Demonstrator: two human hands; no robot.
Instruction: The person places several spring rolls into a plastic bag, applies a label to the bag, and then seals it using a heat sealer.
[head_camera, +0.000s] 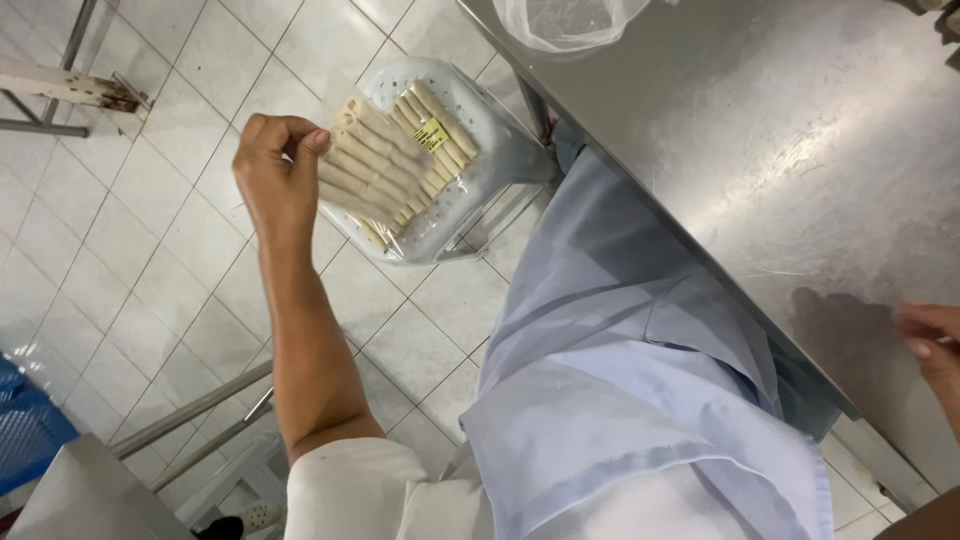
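Note:
My left hand (277, 170) is raised out to my left, pinching the corner of a clear plastic packet of pale thin rolls (372, 168). The packet hangs just above a white perforated plastic stool (470, 185) on which a second packet of the same rolls (432, 128), with a small yellow label, lies. My right hand (932, 345) shows only at the right edge of the view, over the steel table (760, 150), fingers curled; I cannot tell if it holds anything.
A crumpled clear plastic bag (570, 20) lies on the far part of the steel table. White floor tiles (150, 200) spread below. A blue crate (25, 425) stands at the lower left beside metal rails (190, 410). My light blue apron (640, 400) hangs against the table edge.

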